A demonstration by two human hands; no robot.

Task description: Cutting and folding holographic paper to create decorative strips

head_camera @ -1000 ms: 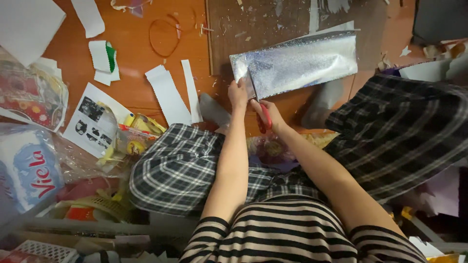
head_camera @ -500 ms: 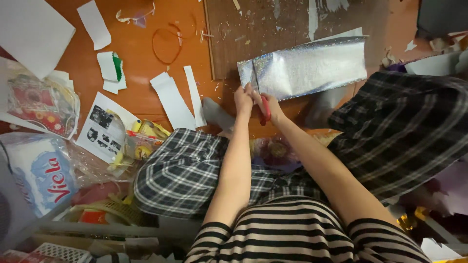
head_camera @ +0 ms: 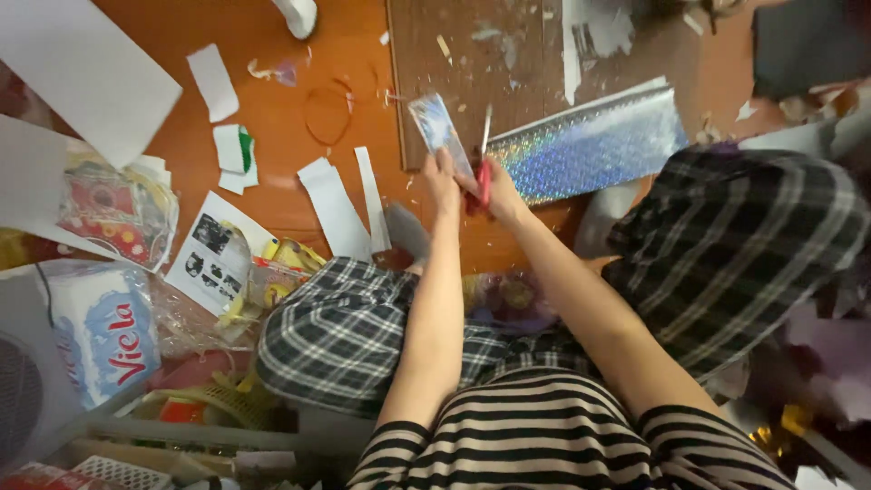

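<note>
Over the far floor, a strip [head_camera: 438, 130] has just come free of the holographic sheet [head_camera: 594, 145]; left hand [head_camera: 444, 177] pinches it, right hand [head_camera: 494, 189] grips red scissors [head_camera: 484, 172] alongside.

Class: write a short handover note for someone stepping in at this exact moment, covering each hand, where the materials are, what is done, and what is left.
Left hand: holds a small holographic piece, apart from the sheet.
Right hand: grips red-handled scissors, blades pointing up.
Holographic sheet: on the brown board, right of both hands.
Done: one strip cut off.
Left: most of the sheet is uncut.
White paper strips lie on the orange floor.
</note>
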